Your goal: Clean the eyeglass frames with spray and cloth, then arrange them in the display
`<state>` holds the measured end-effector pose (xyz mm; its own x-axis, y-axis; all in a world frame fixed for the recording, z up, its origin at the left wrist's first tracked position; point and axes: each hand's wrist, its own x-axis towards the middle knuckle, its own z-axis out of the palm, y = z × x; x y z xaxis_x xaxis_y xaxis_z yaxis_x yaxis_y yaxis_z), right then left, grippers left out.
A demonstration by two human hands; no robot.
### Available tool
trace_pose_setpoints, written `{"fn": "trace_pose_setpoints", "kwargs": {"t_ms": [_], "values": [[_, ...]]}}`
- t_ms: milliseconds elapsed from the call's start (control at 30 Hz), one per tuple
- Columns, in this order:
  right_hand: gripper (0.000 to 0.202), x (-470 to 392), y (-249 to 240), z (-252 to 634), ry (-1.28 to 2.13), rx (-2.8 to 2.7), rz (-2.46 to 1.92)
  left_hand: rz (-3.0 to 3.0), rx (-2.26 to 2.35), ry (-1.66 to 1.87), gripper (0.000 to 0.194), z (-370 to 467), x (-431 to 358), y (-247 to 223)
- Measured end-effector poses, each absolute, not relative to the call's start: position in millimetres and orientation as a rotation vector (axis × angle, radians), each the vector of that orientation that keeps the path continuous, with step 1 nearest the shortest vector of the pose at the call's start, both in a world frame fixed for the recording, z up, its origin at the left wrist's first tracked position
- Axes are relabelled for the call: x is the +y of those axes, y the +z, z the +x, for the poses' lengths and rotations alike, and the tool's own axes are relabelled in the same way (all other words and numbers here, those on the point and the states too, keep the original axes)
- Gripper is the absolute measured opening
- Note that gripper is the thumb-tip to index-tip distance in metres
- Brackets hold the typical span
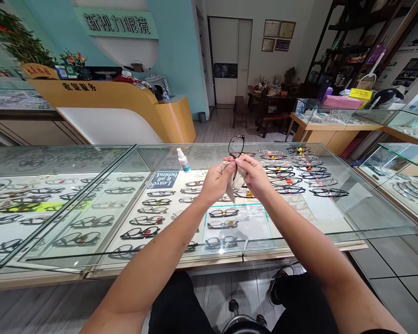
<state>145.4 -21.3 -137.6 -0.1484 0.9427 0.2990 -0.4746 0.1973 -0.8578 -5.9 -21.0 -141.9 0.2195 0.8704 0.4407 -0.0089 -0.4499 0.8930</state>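
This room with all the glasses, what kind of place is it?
Most likely a glasses shop: rows of eyeglass frames lie in a glass display case, and the wall sign has the Chinese word for glasses.

From where I stand, the pair of glasses (236,146) has a dark, glossy rim and a clear lens. It is turned on end, one lens standing uppermost and slightly tilted, while the lower part disappears among fingers and fabric. The cloth (231,189) is pale beige, soft and crumpled, pinched about the hidden part of the glasses, with a loose corner drooping to a point below.
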Motion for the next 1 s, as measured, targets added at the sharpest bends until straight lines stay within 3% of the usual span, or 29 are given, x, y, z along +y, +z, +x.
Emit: {"fn": "trace_pose_setpoints", "kwargs": {"t_ms": [300,1000], "values": [[0.050,-13.6,-140.5,152.2,1.388,-1.042,-0.560,1.432,0.679,1.028,0.074,-16.0,-4.6,-151.3],[0.053,-12.4,-144.2,153.0,1.361,-1.061,-0.622,1.510,0.767,1.039,0.077,-16.5,-18.7,-134.0]]}}
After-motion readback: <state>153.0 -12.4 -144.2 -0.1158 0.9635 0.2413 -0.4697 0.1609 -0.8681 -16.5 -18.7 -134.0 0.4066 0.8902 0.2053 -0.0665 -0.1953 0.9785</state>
